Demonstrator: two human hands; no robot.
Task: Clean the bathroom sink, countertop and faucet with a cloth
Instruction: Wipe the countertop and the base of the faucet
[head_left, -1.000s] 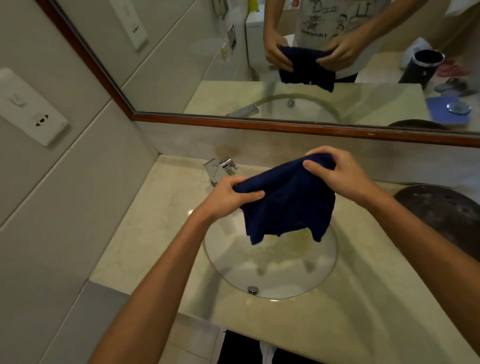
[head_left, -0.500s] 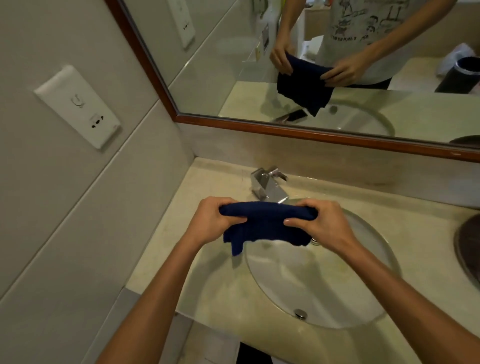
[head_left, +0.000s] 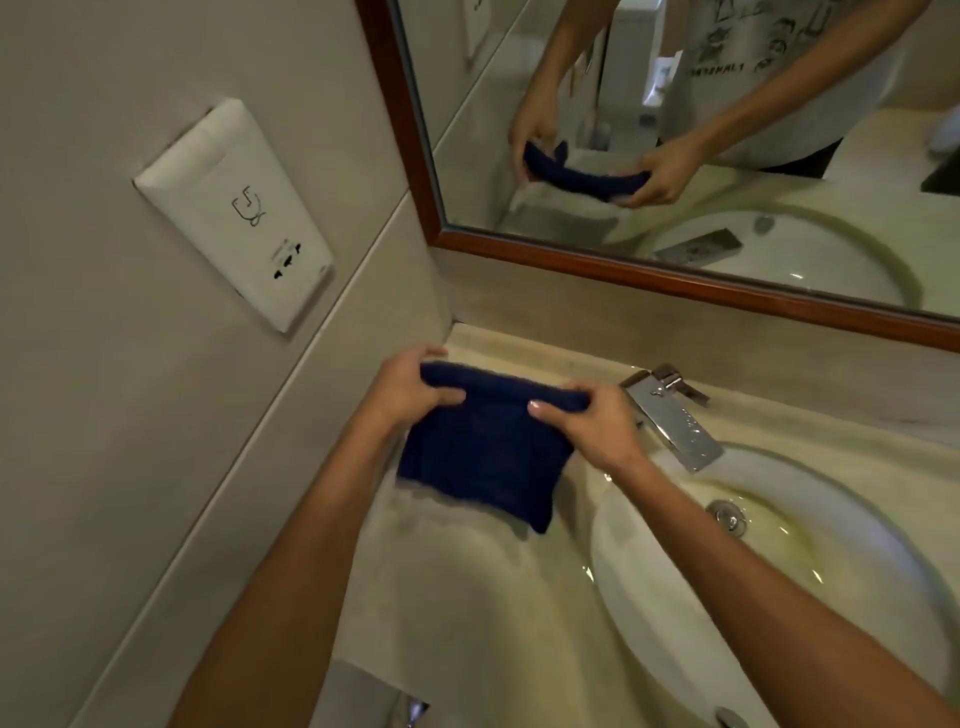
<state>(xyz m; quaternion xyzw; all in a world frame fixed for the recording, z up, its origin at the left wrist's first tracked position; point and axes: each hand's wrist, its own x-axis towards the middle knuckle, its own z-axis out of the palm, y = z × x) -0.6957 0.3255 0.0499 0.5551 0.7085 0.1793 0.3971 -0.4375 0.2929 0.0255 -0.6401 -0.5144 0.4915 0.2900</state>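
Here | left hand (head_left: 402, 389), right hand (head_left: 587, 421) fingers pinch cloth (head_left: 483, 457) top | its lower edge blurred over countertop (head_left: 467, 597)

cloth (head_left: 483, 457): dark blue, left of the faucet (head_left: 670, 415), over the table (head_left: 467, 597)
left hand (head_left: 410, 389): grips its far-left corner
right hand (head_left: 592, 421): pinches its top edge beside the faucet

Cloth (head_left: 483, 457) navy; countertop (head_left: 467, 587) cream; mirror frame (head_left: 410, 130) red-brown
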